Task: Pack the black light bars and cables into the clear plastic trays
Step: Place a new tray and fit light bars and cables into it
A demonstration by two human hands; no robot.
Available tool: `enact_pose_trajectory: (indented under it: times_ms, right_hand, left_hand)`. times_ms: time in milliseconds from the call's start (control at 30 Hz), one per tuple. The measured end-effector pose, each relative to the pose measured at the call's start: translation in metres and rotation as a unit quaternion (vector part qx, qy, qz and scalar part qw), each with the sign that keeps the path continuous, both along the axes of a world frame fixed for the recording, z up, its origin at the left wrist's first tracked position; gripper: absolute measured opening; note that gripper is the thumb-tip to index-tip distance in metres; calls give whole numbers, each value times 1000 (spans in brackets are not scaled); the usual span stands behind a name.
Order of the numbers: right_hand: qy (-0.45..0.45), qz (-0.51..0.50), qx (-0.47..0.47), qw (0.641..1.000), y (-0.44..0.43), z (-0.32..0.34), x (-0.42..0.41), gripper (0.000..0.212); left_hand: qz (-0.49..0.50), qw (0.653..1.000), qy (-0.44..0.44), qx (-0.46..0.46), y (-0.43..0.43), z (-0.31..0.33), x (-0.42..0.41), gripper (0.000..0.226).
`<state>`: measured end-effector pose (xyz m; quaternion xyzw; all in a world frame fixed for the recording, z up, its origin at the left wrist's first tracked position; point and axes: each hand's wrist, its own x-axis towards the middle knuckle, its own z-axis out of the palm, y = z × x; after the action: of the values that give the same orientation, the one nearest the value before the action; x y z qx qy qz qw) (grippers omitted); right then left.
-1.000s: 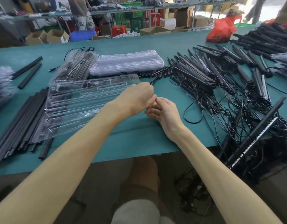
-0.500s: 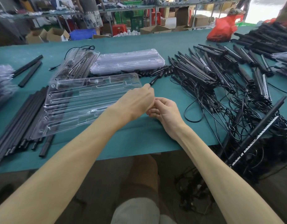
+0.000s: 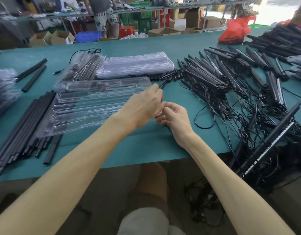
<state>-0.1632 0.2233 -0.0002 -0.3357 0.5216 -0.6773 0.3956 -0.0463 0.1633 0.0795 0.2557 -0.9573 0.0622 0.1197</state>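
Left hand (image 3: 143, 107) and right hand (image 3: 176, 118) touch mid-frame at tray (image 3: 82, 106) right end; fingers (image 3: 163, 119) curled, can't tell what they hold, if anything.

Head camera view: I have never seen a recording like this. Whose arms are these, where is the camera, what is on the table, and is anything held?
No machine here: a person works with bare hands, and the single camera sits on their head, looking forward and down. So the two forearms entering from below are their own. The left hand and right hand meet over the green table, fingertips close together; whatever they may pinch is too small or hidden to tell. Left of the hands lies a clear plastic tray, with a stack of trays behind it and loose black bars at the far left. To the right spreads a tangled pile of black light bars and cables. A red bag lies at the far edge.
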Motion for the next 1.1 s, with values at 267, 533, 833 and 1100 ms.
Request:
enact_pose_trajectory:
  times_ms: [267,533,833,1100]
  right_hand:
    - [-17,-17,-6,1000,3,1,-1,36]
    - [24,-30,-7,999,5,3,2,39]
    - [63,-46,-9,997,4,-5,1,39]
    - [92,-49,28,994,1,-7,3,50]
  left_hand:
    - [2,991,4,137,-26,-5,33,68]
    - [1,993,74,90,-29,-1,49,40]
    - [91,993,35,63,-50,-19,67,65]
    - [140,981,124,40,-62,-20,81,55]
